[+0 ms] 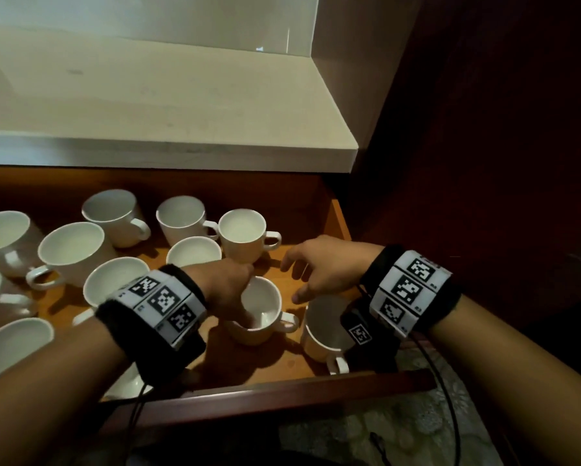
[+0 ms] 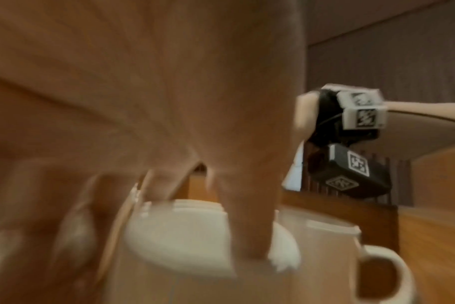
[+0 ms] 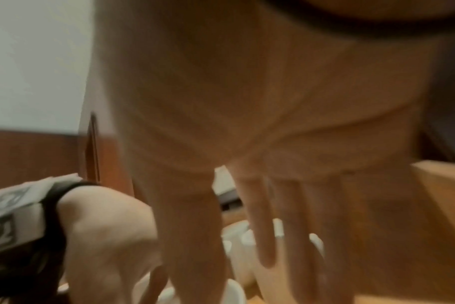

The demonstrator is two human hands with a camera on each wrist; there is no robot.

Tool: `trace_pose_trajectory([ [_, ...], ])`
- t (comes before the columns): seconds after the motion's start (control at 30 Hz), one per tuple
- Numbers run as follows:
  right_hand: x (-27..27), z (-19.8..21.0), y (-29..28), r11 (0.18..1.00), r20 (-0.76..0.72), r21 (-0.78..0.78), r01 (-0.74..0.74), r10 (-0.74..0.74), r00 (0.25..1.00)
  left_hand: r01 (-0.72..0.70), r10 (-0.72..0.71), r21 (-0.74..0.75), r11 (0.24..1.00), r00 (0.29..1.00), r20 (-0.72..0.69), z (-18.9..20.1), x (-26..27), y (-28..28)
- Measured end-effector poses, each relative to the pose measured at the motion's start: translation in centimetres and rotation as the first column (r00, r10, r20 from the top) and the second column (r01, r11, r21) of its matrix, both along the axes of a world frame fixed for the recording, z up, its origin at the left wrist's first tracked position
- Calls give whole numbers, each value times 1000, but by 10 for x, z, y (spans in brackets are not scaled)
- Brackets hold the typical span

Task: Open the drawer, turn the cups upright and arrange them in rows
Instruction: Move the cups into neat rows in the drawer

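Observation:
The wooden drawer [image 1: 282, 395] stands pulled out and holds several white cups, mouths up. My left hand [image 1: 245, 297] pinches the rim of one cup [image 1: 265, 314] near the drawer's front middle, with a finger inside it and its handle pointing right. In the left wrist view that finger [image 2: 247, 226] dips into the same cup [image 2: 190, 277]. My right hand [image 1: 307, 269] hovers open just to the right, fingers spread and holding nothing. Beneath its wrist stands another cup [image 1: 322, 327]. In the right wrist view the fingers [image 3: 262, 236] hang straight above blurred white cups.
More cups fill the drawer's back and left, such as those at the back right [image 1: 245, 235] and far left [image 1: 70, 250]. A pale countertop [image 1: 181, 112] overhangs the drawer's rear. A dark wooden panel [image 1: 484, 129] rises on the right. Patterned carpet [image 1: 400, 432] lies below.

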State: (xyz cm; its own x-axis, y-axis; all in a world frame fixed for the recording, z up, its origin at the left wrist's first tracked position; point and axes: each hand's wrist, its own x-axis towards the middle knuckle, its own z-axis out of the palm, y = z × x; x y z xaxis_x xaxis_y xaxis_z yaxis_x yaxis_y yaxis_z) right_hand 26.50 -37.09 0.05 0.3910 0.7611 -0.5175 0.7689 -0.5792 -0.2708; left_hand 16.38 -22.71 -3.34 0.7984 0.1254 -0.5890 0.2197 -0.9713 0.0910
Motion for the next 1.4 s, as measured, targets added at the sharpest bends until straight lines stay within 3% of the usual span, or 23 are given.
trace_pose_trajectory([
  [0.17,-6,-3,14,995,-50,84,45,-41,998,39,-26,-55,998,974,227,0,4,5],
  [0.33,-4,-18,5,993,-131,-69,95,-103,986,153,-105,-159,975,955,277,-3,6,12],
  [0.47,-5,-15,0,984,-156,-173,47,-75,985,248,-199,-111,962,922,334,-4,10,-1],
  [0.73,-4,-14,-1,970,-122,-239,38,-68,990,294,-253,-120,948,928,274,-6,11,-10],
  [1.4,-1,-22,-1,970,-156,-231,74,-112,981,225,-184,-127,966,943,276,-4,7,-12],
])
